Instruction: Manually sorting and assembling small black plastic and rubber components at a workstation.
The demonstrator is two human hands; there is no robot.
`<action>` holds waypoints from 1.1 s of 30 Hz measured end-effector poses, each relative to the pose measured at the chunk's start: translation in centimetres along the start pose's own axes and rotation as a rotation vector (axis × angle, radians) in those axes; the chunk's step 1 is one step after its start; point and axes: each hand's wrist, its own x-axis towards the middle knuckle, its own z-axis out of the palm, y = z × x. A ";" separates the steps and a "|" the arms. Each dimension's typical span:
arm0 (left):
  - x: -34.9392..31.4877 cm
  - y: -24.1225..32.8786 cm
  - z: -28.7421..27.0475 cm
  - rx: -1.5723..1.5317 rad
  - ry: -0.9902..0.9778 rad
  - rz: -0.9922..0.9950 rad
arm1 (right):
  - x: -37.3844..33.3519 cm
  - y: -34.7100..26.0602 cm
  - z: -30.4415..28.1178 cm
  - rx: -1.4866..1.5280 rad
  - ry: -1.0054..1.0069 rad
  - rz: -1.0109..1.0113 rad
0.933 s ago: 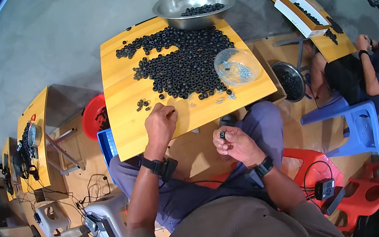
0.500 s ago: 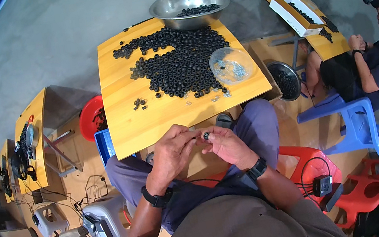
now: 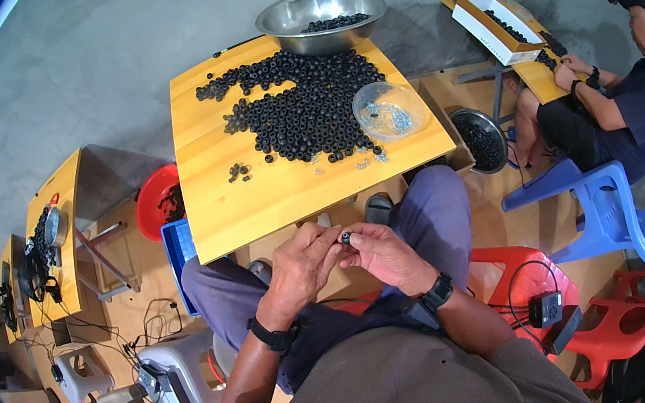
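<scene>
Above my lap, my right hand (image 3: 389, 257) pinches a small round black piece (image 3: 346, 237) with a lighter centre between thumb and fingers. Against that piece are the closed fingertips of my left hand (image 3: 299, 266); anything they grip is too small to make out. In front of both hands is a yellow wooden table (image 3: 258, 220), spread with a large pile of black ring-shaped pieces (image 3: 301, 120). A clear plastic bowl (image 3: 367, 123) at the pile's right holds small silvery metal parts (image 3: 392, 119). A few more silvery bits (image 3: 371, 158) lie beside it.
A steel basin (image 3: 278, 27) with black pieces stands at the table's far edge. Red (image 3: 146, 208) and dark metal (image 3: 501, 156) basins flank the table below. At right, a co-worker (image 3: 626, 94) sits on a blue chair (image 3: 618, 205) by another table. Cables (image 3: 159, 312) trail at left.
My hands have come closer together, and my left fingertips now meet the black piece. The co-worker's hands have lowered toward the pieces on the other table.
</scene>
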 end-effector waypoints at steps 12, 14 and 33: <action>-2.3 2.8 0.1 -0.154 0.225 -0.087 | -1.9 0.5 2.0 0.082 -0.068 -0.026; -2.6 3.3 0.1 -0.201 0.265 -0.088 | -2.3 0.4 2.2 0.090 -0.073 -0.005; -2.2 5.7 0.6 -0.965 0.193 -0.246 | -5.0 -1.5 4.0 -0.049 -0.132 -0.055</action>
